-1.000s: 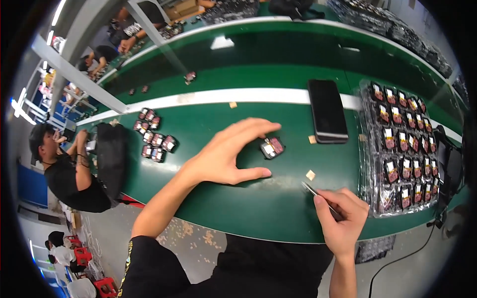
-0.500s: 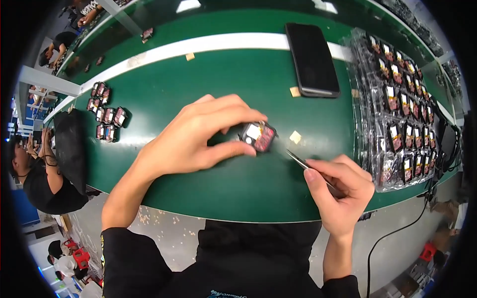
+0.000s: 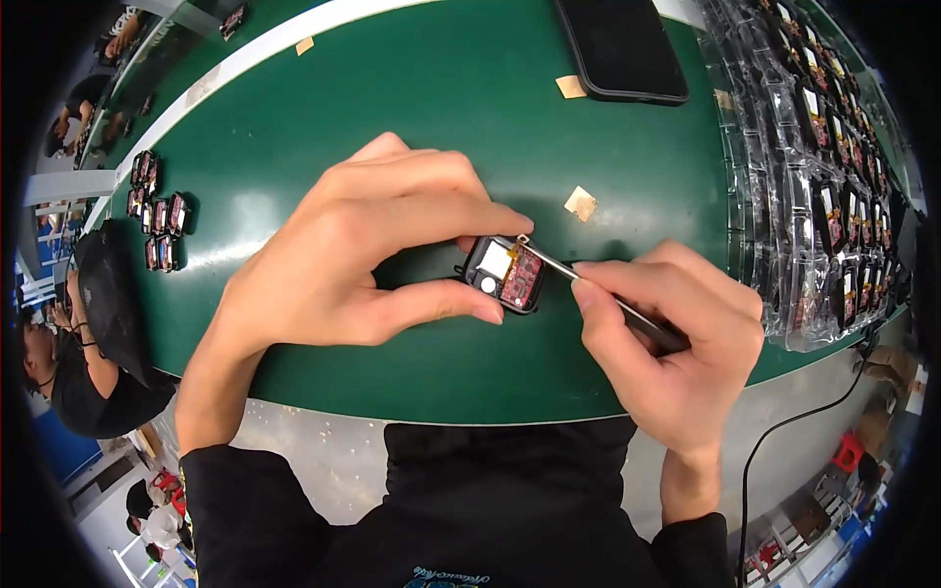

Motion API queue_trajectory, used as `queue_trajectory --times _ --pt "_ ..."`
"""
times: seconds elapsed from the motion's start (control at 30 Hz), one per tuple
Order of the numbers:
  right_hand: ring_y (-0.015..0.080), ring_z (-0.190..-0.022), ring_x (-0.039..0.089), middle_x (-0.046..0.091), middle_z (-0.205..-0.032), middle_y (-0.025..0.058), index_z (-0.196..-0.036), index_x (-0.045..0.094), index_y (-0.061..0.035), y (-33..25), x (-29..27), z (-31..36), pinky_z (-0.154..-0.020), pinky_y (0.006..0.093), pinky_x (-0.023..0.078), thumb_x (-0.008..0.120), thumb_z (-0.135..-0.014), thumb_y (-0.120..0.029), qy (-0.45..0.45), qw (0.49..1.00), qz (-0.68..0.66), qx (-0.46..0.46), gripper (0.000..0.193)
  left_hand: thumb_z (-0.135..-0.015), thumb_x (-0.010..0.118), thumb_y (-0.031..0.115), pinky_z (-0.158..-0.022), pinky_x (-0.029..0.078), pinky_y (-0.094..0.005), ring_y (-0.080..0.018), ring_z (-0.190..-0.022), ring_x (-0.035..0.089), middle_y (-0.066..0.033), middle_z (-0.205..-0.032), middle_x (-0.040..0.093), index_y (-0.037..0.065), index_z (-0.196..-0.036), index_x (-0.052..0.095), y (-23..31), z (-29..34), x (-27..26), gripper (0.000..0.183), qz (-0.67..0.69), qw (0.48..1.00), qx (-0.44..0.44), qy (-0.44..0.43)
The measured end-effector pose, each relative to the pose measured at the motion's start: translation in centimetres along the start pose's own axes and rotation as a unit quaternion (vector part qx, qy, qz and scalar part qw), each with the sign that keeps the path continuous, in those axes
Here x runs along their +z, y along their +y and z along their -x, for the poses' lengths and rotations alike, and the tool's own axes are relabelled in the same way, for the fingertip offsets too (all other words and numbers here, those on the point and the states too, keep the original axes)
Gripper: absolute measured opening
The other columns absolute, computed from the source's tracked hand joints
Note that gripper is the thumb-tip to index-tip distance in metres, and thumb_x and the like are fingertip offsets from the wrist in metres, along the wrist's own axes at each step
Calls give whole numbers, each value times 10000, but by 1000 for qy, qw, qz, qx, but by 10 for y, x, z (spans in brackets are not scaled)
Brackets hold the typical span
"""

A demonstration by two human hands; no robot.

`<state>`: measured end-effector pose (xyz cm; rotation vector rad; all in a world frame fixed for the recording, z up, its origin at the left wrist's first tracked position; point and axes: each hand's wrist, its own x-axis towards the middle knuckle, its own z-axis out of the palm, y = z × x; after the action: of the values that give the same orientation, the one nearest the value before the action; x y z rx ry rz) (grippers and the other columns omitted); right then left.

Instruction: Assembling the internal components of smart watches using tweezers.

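Between the thumb and fingers of my left hand point(image 3: 353, 245) is a small black device housing point(image 3: 505, 274), its inside facing up. A red circuit board, a white block and a round white spot show in it. My right hand point(image 3: 676, 338) is closed around metal tweezers point(image 3: 627, 312). Their tips reach the upper right edge of the housing, close to my left index fingertip. Whether the tips pinch a small part there is too small to tell. A square tan piece point(image 3: 581, 204) lies on the green table just beyond the tweezers.
Several similar housings point(image 3: 162, 218) sit grouped at the left. Clear plastic trays point(image 3: 774, 211) with many such units are stacked at the right. A black phone point(image 3: 622, 49) lies at the back, beside another tan piece point(image 3: 570, 87). A black cable point(image 3: 750, 470) hangs at the right; another person point(image 3: 93, 377) sits at the left.
The tweezers have moved up and left from beside the housing to its upper right edge. My head view has shifted, so the phone and trays appear larger and nearer the rim.
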<state>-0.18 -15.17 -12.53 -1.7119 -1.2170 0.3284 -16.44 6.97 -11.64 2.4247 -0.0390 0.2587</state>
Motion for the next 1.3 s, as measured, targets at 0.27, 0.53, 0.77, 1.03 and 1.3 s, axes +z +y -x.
queue_trajectory --times 0.27,0.53,0.77,1.03,1.3 --pt "30 -536 454 635 -711 7 -989 840 13 -1 -1 1 -487 234 275 852 -802 78 18 1000 16 -4 198 -707 990 366 -789 427 -346 -216 -835 674 -61 -938 767 31 -1218 825 1 -1 0 632 -7 1000 6 5" --pt "39 -526 429 665 -772 1 -1009 857 -3 2 7 6 -477 243 295 873 -731 90 60 991 80 -86 293 -726 996 334 -688 437 -313 -195 -801 649 -55 -977 771 40 -1158 809 3 -2 -1 556 -22 1000 1 8" --pt "46 -542 470 692 -792 14 -1007 859 2 13 12 4 -480 243 307 865 -750 115 73 984 78 -139 280 -717 1000 337 -691 438 -313 -192 -820 654 -53 -993 779 43 -1155 812 1 -4 -1 561 -23 1000 2 5" --pt "35 -564 504 689 -766 29 -998 851 19 -1 2 3 -498 225 326 831 -799 127 6 1000 12 -24 228 -738 972 415 -694 409 -308 -182 -849 669 -43 -989 782 28 -1175 823 -12 0 -12 602 17 998 6 -55" --pt "32 -562 499 673 -753 27 -981 844 24 -1 2 1 -498 221 319 813 -799 128 -13 1000 -2 -14 212 -754 954 440 -773 394 -333 -198 -854 680 -56 -972 776 16 -1170 824 -10 -3 -14 608 12 998 13 -65"
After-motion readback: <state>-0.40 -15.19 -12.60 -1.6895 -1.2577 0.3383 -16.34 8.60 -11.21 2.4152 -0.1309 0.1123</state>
